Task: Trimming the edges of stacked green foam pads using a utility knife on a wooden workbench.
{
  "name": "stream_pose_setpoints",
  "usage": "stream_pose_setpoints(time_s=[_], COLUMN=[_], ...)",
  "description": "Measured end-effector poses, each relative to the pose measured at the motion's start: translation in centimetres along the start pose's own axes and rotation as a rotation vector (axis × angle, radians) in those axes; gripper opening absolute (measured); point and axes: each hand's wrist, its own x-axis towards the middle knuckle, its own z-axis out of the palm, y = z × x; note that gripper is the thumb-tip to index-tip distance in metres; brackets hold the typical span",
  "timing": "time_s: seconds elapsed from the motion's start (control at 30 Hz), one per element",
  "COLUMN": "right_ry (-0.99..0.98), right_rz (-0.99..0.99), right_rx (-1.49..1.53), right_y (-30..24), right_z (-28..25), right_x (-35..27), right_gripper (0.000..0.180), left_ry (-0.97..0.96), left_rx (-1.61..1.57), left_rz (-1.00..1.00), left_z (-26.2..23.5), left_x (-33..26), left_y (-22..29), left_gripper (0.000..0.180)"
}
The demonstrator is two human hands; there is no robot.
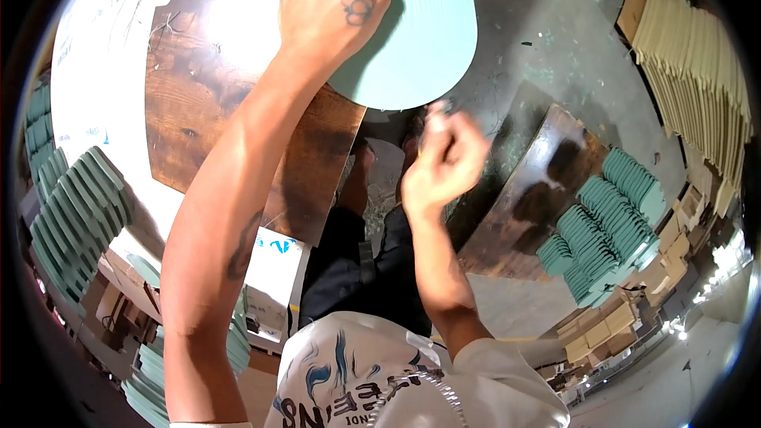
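Note:
A pale mint-green board [432, 28] with a rounded near end juts past the edge of a brown wooden table [190, 131]. My left hand [333, 4] is closed over the board's left side, its fingertips cut off by the upper picture edge. Just below the rounded end, my right hand [444, 154] is closed in a pinch and smeared by motion. At its fingertips, close to the board's rim, is a small dark thing [446, 105] that I cannot make out.
Stacked green pieces [610, 226] stand on a second wooden surface [519, 198] at right. More green stacks [79, 218] lie at left by a white sheet [95, 71]. A tall cream-coloured stack [690, 71] stands far right. Scraps litter the grey floor [547, 55].

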Motion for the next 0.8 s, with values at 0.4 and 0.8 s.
stream_pose_setpoints(time_s=[0.4,0.8], right_ry=[-0.02,-0.911], right_rz=[0.475,0.699], right_rx=[0.471,0.194], right_y=[-1.4,-4.3], right_z=[-1.2,-1.3], right_x=[0.7,17.5], right_gripper=[0.023,0.021], left_ry=[0.02,0.14], left_rx=[-0.014,-0.499], left_rz=[-0.013,-0.628], left_z=[-0.4,-7.6], left_x=[0.8,-2.5], left_y=[0.3,2.8], left_gripper=[0.024,0.064])
